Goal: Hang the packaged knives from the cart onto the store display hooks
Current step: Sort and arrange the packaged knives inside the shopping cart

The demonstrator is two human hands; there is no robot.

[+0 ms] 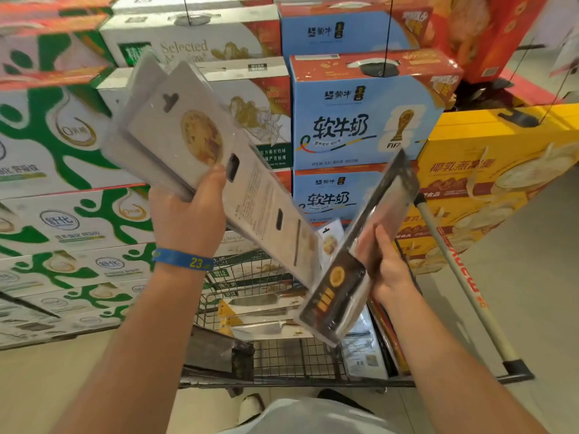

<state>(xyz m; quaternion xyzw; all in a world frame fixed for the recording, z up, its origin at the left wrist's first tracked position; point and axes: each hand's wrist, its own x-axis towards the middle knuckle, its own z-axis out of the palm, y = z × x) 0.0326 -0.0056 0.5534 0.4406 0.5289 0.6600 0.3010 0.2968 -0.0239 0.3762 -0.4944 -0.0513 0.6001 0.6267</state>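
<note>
Probably the biggest danger is in the left hand [188, 214]. Its thumb presses on top and its fingers curl under a stack of knife packs [175, 133], and the packs are already fanned apart, so one may slide out and drop into the cart [297, 358] or onto the floor. The lower end of the stack comes very near the single knife pack [335, 292], which the right hand [385, 264] grips at its edge with curled fingers; a knock there could loosen either hold.

Both are held above the cart, in front of the milk boxes [354, 126]. The long axis of the stack runs from upper left to lower right, with the hanging hole at the upper left. The single pack runs from lower left to upper right, label end toward the person. No hooks are in view.
</note>
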